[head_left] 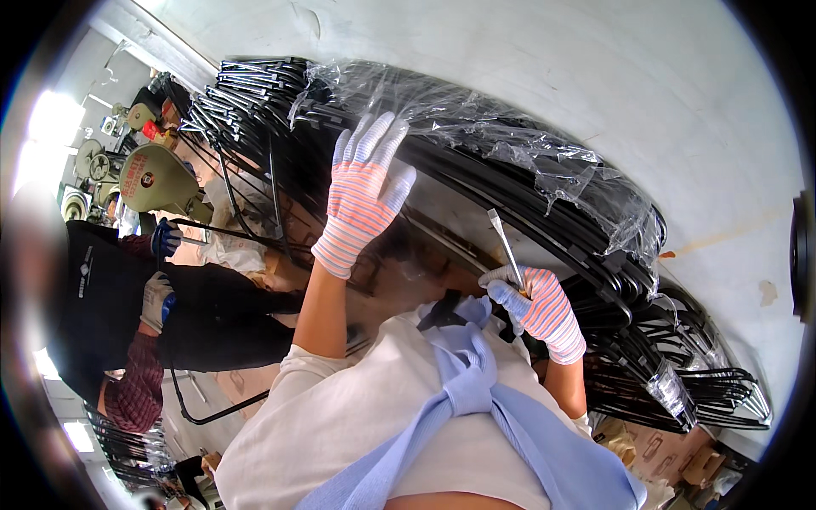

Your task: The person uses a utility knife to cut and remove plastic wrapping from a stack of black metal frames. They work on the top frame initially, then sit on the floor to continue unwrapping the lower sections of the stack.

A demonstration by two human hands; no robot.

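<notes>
My left hand [361, 195], in a striped orange-and-white glove with pale blue fingers, is raised with its fingers stretched out. It holds nothing and is in front of a long stack of black tube frames [493, 191]; whether it touches them I cannot tell. Clear plastic film [501, 127] covers the stack's top. My right hand [544, 310], gloved alike, is closed in front of my chest around a flat-bladed screwdriver [507, 246]. The tool's metal shaft points up toward the stack, and most of its handle is hidden in the fingers.
At the left a co-worker in dark clothes [93, 306] holds a bent black tube frame [208, 416] with gloved hands. Green machines [157, 178] stand behind. More black frames [714, 387] lean at the right along a pale wall [680, 93].
</notes>
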